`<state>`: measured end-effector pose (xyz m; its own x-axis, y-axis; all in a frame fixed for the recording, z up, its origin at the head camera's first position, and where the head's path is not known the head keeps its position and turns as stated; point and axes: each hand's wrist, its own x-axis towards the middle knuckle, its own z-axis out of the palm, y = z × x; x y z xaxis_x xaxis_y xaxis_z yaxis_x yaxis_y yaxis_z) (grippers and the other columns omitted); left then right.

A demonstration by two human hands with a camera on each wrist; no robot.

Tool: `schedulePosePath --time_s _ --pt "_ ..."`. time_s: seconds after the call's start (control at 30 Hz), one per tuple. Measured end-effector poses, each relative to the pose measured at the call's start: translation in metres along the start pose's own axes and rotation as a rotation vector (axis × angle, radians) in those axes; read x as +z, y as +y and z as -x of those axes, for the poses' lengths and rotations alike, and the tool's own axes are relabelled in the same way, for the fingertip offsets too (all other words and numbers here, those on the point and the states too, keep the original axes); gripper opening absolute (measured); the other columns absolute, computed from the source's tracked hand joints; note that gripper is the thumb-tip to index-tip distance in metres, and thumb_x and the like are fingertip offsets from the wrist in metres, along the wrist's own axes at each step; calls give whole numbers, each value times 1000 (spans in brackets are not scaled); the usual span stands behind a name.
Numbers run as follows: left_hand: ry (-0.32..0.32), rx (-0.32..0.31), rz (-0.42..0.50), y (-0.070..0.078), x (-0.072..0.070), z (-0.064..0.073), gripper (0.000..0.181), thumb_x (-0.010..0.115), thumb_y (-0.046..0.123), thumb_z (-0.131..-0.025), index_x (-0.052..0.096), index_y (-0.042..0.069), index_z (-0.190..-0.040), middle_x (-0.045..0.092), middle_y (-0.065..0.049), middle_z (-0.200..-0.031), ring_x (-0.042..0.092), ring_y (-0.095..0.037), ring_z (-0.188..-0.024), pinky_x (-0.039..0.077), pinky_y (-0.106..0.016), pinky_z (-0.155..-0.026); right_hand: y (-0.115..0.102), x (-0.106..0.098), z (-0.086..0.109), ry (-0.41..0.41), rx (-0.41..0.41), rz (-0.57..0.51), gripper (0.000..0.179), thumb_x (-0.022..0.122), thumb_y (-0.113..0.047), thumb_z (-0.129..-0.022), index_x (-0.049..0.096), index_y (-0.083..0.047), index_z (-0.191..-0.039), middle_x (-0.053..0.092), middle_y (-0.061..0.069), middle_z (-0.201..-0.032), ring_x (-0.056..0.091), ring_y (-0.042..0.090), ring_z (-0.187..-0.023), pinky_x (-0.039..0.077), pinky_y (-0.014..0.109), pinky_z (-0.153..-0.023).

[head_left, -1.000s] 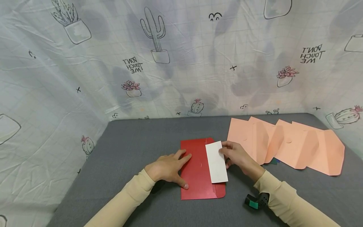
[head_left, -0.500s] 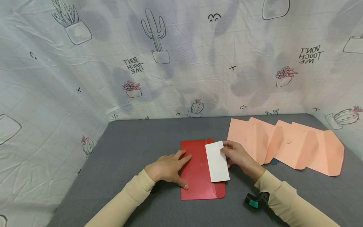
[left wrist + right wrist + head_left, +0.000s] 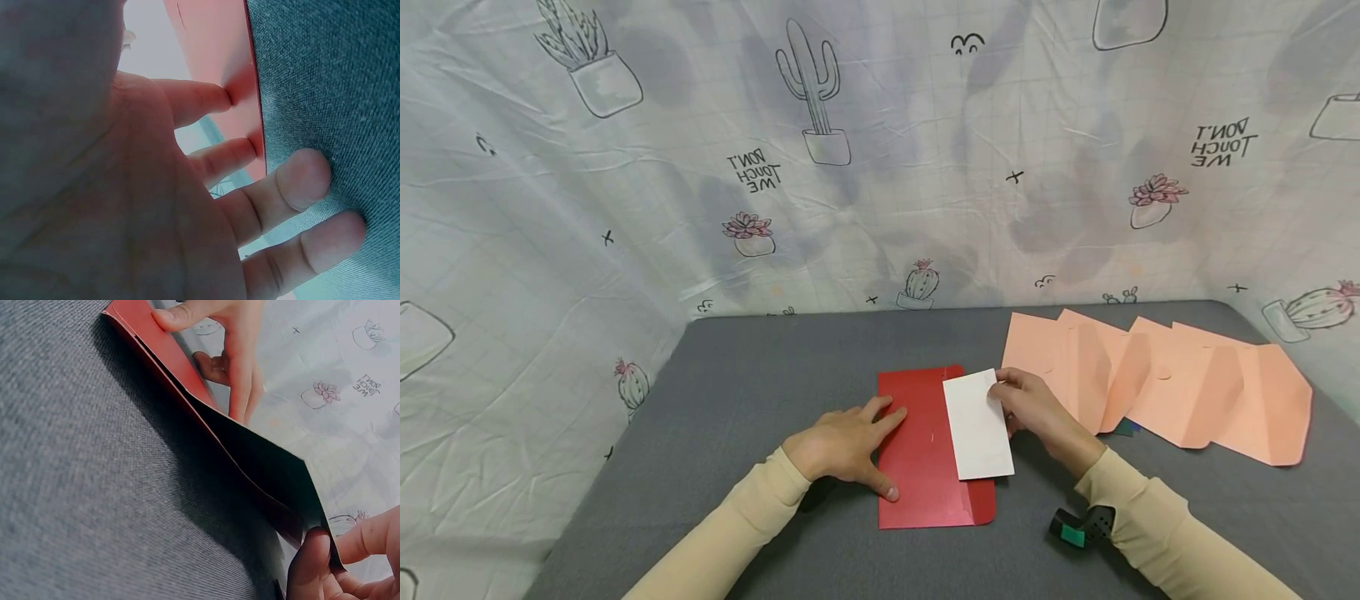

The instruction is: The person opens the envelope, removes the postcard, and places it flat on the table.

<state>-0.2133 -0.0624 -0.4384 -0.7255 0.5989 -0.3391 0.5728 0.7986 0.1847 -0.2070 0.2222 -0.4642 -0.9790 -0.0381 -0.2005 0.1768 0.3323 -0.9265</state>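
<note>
A red envelope (image 3: 917, 454) lies flat on the grey table, its flap to the right. My left hand (image 3: 846, 442) rests on its left side with fingers spread; in the left wrist view two fingertips touch the red paper and two touch the cloth. A white card (image 3: 979, 429) sticks out of the envelope's right-hand opening, its left part hidden inside. My right hand (image 3: 1037, 412) pinches the card's upper right edge between thumb and fingers. In the right wrist view the card's dark underside (image 3: 265, 453) slants up from the envelope.
Several peach envelopes (image 3: 1165, 400) overlap in a row at the back right, flaps to the right. A small dark green piece (image 3: 1124, 427) peeks out beneath them. A printed cloth (image 3: 880, 200) hangs behind the table (image 3: 760, 358).
My right hand has shifted slightly right with the card, and more of the card shows outside the envelope. The left hand and the envelope have stayed in place.
</note>
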Motion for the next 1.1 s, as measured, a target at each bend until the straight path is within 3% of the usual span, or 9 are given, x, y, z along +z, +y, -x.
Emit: schedulePosePath --time_s 0.33,0.83,1.1 --pt "2 -6 6 1 -1 1 110 82 64 -73 30 23 -161 24 -4 -167 48 -34 -141 43 -53 -108 -2 -6 -1 10 11 13 44 46 -16 -101 47 7 -138 64 17 -105 60 16 -68 52 30 -58" --pt "4 -10 6 2 -1 2 109 82 64 -73 32 23 -161 25 -5 -167 49 -33 -140 42 -54 -110 -3 -14 -3 18 21 -24 47 46 -20 -103 45 5 -143 62 21 -122 68 12 -86 59 30 -76" --pt "9 -8 1 1 0 1 109 82 64 -73 32 23 -160 25 -5 -167 49 -34 -141 43 -54 -109 -5 -16 -4 21 38 -37 47 47 -21 -104 45 3 -144 62 18 -120 69 12 -85 59 32 -76"
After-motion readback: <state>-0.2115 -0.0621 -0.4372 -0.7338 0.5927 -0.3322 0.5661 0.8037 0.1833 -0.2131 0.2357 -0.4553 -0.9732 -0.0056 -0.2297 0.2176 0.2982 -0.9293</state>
